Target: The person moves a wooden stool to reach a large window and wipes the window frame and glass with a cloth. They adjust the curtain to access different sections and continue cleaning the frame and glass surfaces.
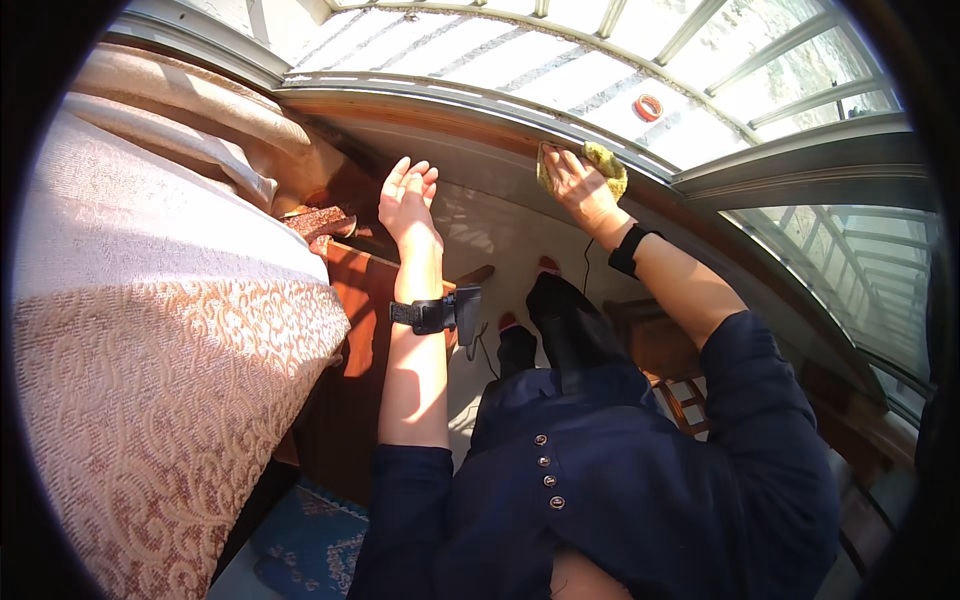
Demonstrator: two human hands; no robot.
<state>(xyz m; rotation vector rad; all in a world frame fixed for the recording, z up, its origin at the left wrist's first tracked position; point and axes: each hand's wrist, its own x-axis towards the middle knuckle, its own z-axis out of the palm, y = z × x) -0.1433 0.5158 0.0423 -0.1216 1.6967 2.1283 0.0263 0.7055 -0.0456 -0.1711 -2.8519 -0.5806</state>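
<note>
My right hand (pixel 576 185) presses a yellow-green cloth (pixel 609 166) onto the wooden window sill (pixel 487 138), close to the metal window track (pixel 517 120). Part of the cloth bunches out beyond my fingers. Palm up and holding nothing, my left hand (pixel 409 196) hangs in the air left of the cloth, its fingers slightly curled and apart. A black strap with a small dark device (pixel 465 311) is around my left wrist. My right wrist wears a black band (pixel 630 249).
At left, a patterned fabric cover (pixel 187 360) drapes over furniture beside a reddish-brown wooden panel (pixel 356 307). An orange roll of tape (pixel 648 108) lies outside the track, near white bars (pixel 690 34). A sliding glass pane (pixel 847 262) is at right. A wooden stool (pixel 660 337) stands beside my legs.
</note>
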